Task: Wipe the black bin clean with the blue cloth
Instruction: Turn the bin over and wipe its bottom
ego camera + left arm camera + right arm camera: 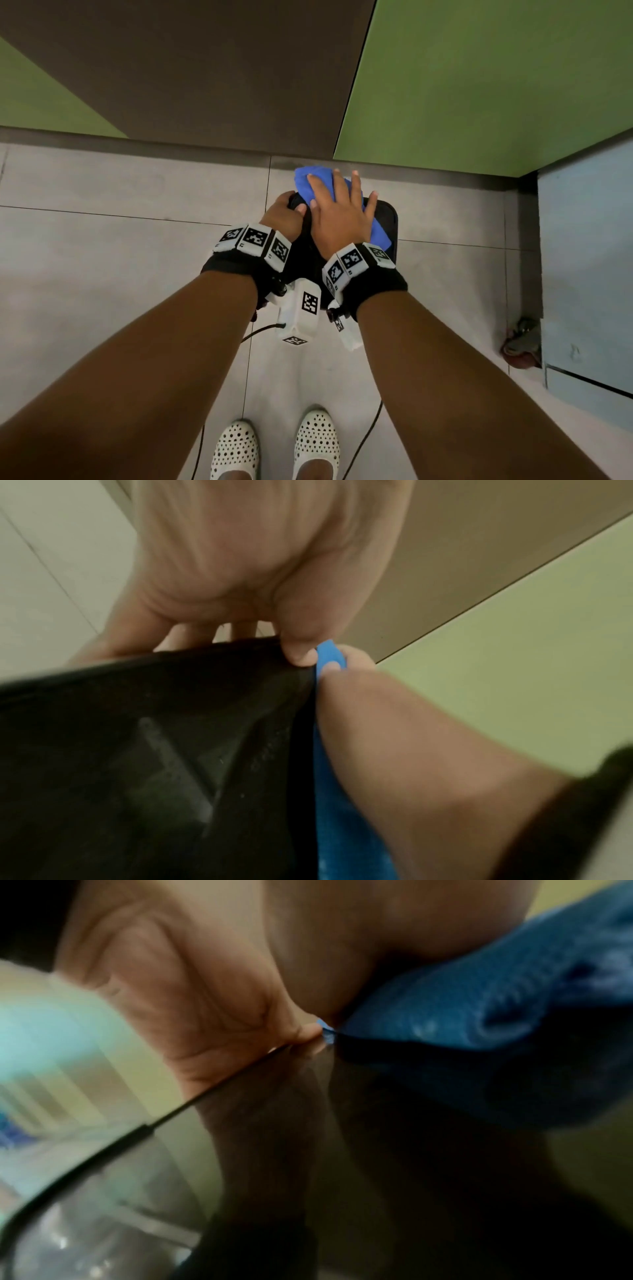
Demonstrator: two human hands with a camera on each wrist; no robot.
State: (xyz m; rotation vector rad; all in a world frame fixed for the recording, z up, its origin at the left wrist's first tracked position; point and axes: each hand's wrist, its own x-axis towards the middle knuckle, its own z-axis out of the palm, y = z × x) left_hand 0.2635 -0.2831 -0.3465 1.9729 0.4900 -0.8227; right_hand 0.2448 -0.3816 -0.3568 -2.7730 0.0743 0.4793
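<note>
Flat right hand (339, 219) presses soft blue cloth (317, 185) onto black bin (387, 219).

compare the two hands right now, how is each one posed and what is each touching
The left hand has its fingers curled round the rim of the black bin, gripping it; the right hand lies flat with straight, spread fingers. The left hand touches the bin directly; the right hand presses the blue cloth against it. The left hand sits at the bin's left edge; the right hand lies across its top. Both wear marker-covered wristbands.

My right hand (339, 219) lies flat, fingers spread — pressing down. My left hand (282, 216) curls tight, thumb clamped — both arms outstretched.
</note>
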